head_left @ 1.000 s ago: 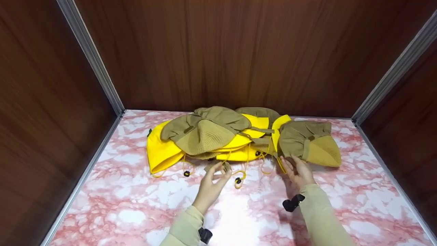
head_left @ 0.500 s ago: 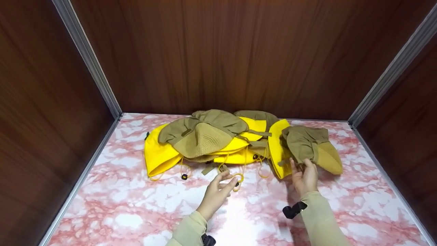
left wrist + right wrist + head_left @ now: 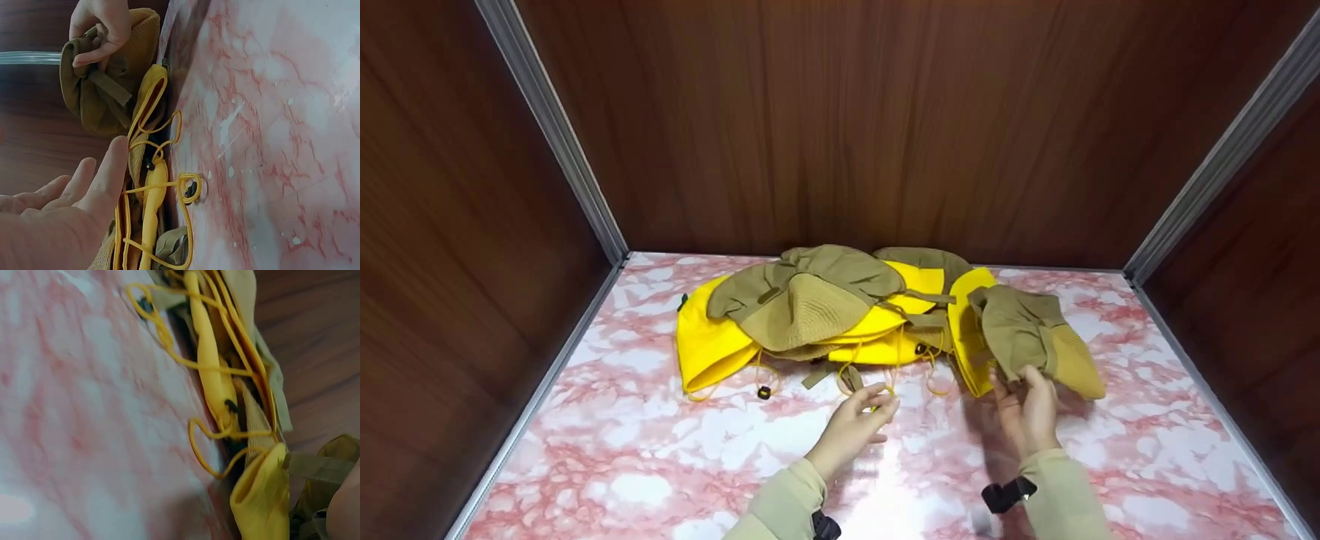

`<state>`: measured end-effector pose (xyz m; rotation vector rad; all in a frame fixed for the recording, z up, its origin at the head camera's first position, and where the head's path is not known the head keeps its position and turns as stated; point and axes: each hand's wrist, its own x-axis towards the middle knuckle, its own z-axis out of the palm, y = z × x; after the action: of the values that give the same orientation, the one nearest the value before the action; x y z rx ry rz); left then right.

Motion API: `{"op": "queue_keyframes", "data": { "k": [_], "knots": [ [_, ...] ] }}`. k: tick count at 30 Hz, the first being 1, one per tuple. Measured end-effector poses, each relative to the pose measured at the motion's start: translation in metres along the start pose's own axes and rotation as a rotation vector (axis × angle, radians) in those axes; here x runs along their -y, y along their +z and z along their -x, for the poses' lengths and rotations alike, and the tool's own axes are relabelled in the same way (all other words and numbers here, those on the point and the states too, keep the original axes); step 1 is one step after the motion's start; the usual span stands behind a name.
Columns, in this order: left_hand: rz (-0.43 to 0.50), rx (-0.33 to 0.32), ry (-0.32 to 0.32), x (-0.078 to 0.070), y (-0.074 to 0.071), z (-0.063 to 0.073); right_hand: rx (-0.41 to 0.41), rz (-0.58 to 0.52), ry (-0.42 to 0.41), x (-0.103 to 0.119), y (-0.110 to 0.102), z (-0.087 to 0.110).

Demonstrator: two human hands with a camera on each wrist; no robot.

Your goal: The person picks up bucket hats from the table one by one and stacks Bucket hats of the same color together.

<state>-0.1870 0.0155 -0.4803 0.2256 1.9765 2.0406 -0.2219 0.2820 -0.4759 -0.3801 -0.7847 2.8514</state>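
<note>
My right hand (image 3: 1027,411) pinches the edge of a khaki cap (image 3: 1016,322) with a mesh-textured tan brim, at the right end of a heap of hats. In the left wrist view, the cap's strap (image 3: 109,87) dangles below those fingers. Close beside it, a yellow hat (image 3: 966,330) stands on edge. My left hand (image 3: 851,431) hovers in front of the heap, its fingers extended and apart from the hats in the left wrist view. Near it lie yellow cords (image 3: 183,197) with black toggles.
The heap holds another khaki cap (image 3: 810,304) on top and a yellow hat (image 3: 709,337) at its left end. A pink-and-white marbled tabletop (image 3: 622,442) lies beneath. Brown wood-look panels (image 3: 840,120) with metal corner strips (image 3: 555,135) stand behind and at both sides.
My right hand has taken hold of the right khaki cap and drawn it toward me, turning it and tipping its brim down. My left hand has shifted slightly right and nearer, away from the heap.
</note>
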Motion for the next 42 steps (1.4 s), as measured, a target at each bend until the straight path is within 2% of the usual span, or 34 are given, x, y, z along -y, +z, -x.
{"op": "queue_keyframes", "data": {
  "k": [5,11,15,18,22,24,27,31,35,42],
  "knots": [
    [0.073,0.053,-0.016,-0.004,0.006,-0.003,0.025,0.091,-0.034,-0.013,0.001,0.015],
    [0.180,0.094,-0.070,-0.011,0.012,-0.011,0.006,0.247,-0.114,-0.026,0.003,0.031],
    [0.264,0.103,-0.097,-0.015,0.009,-0.018,0.009,0.380,-0.112,-0.038,0.007,0.047],
    [0.374,0.106,-0.124,-0.018,0.005,-0.023,0.096,0.457,-0.101,-0.047,0.008,0.060],
    [0.505,0.111,-0.129,-0.023,0.000,-0.028,0.307,0.475,-0.085,-0.057,0.004,0.071],
    [0.555,0.116,-0.122,-0.024,-0.002,-0.029,0.385,0.494,-0.069,-0.060,0.001,0.076],
    [0.627,0.114,-0.121,-0.025,-0.005,-0.031,0.420,0.553,-0.059,-0.064,-0.004,0.081],
    [0.710,0.077,-0.122,-0.025,-0.009,-0.030,0.416,0.624,-0.062,-0.065,-0.009,0.085],
    [0.727,0.022,-0.107,-0.023,-0.009,-0.027,0.445,0.637,-0.071,-0.061,-0.013,0.086],
    [0.720,-0.047,-0.052,-0.021,-0.005,-0.019,0.570,0.621,-0.048,-0.050,-0.016,0.086]
  ]
}}
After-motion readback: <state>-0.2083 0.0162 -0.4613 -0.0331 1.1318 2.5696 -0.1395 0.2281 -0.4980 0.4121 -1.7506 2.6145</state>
